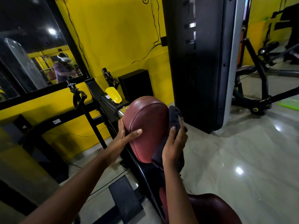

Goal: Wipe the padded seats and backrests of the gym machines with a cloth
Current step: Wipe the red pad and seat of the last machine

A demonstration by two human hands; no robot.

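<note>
A maroon padded backrest (148, 123) stands upright on a black machine frame in the middle of the head view, with a few water drops near its top. My left hand (127, 131) grips its left edge, thumb across the front face. My right hand (174, 146) presses a dark cloth (174, 117) against the pad's right side, fingers curled round the cloth. A maroon padded seat (213, 207) shows at the bottom right, below my right forearm.
A tall black weight-stack cover (199, 62) stands just right of the pad. A yellow wall, a mirror (32, 54) and black frame bars (97, 110) are at left. Another machine (258, 88) stands at the back right on a glossy tiled floor (242, 151).
</note>
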